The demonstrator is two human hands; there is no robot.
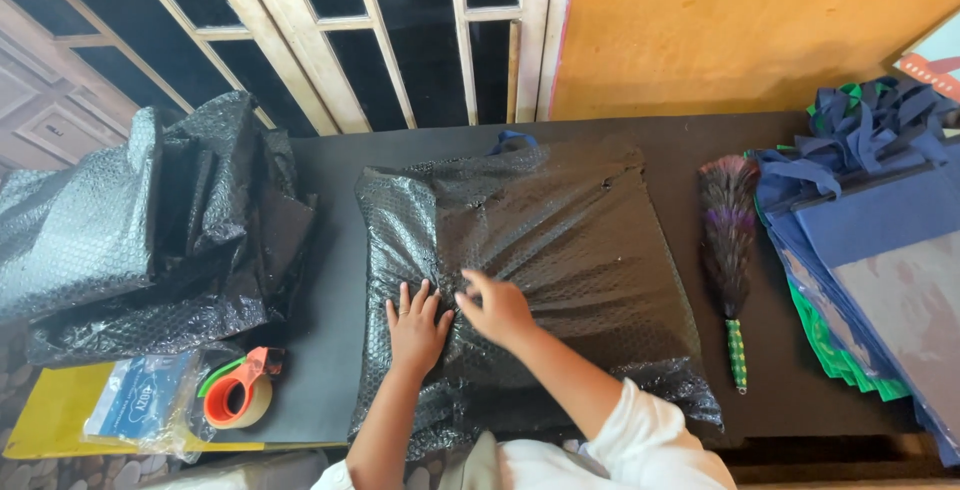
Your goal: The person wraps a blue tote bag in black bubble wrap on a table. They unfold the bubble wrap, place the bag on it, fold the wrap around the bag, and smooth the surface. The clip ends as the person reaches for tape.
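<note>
Head view: we look down on a dark surface [330, 350] where a flat, squarish parcel wrapped in black bubble wrap [560, 240] lies at the centre, a scrap of blue showing at its far edge. Our left hand [416, 328] lies flat on the near left part of the parcel, fingers spread and palm down, pressing the wrap without closing on anything. Our right hand [497, 308], just beside it and nearly touching, has its fingers curled onto a gathered fold of the wrap where the creases run together; its grip looks closed on that fold, though the fingertips are partly hidden. We judge the step in hand to be the closing of the wrap over the parcel, one hand holding the sheet down, the other drawing the loose fold tight. An orange tape dispenser [240, 390] rests near the left edge of the surface, well apart from both hands, beside a clear packet with a blue insert [140, 402] on a yellow sheet [45, 412]. A heap of spare black bubble wrap [140, 230] sits to the left, a feather duster [730, 240] to the right, and a stack of blue fabric bags [880, 240] beyond it. In our judgement, sealing calls for keeping the fold pinned with one hand while the other is freed to fetch tape.
</note>
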